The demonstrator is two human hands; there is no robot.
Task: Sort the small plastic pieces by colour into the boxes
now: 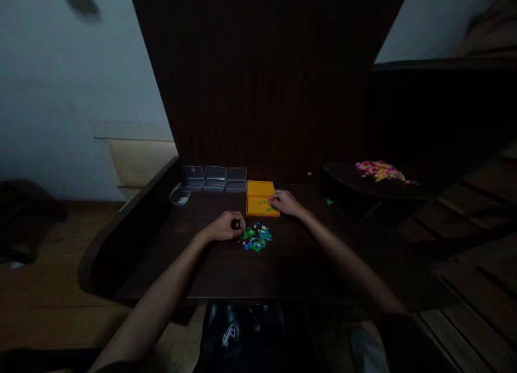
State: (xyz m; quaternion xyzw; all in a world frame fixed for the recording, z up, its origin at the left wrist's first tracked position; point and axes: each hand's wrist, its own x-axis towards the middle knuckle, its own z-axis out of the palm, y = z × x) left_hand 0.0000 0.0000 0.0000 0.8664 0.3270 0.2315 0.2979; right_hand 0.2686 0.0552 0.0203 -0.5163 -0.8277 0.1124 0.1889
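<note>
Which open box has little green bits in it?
The yellow box, at the row's right end, by the right hand. Green bits show inside; the three open boxes left of it are clear plastic.

One yellow box (pixel 254 208), four clear containers (pixel 236 187), two colourful piles (pixel 262 235)

L hand (pixel 226 226) by grn/blue pcs (pixel 258 237); R hand (pixel 285 202) at open yel. box (pixel 260 188); clear boxes (pixel 215 184) to L.

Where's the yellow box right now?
In the head view, the open yellow box sits near the middle of the dark table, just right of the clear boxes, with the right hand at its right side.
</note>
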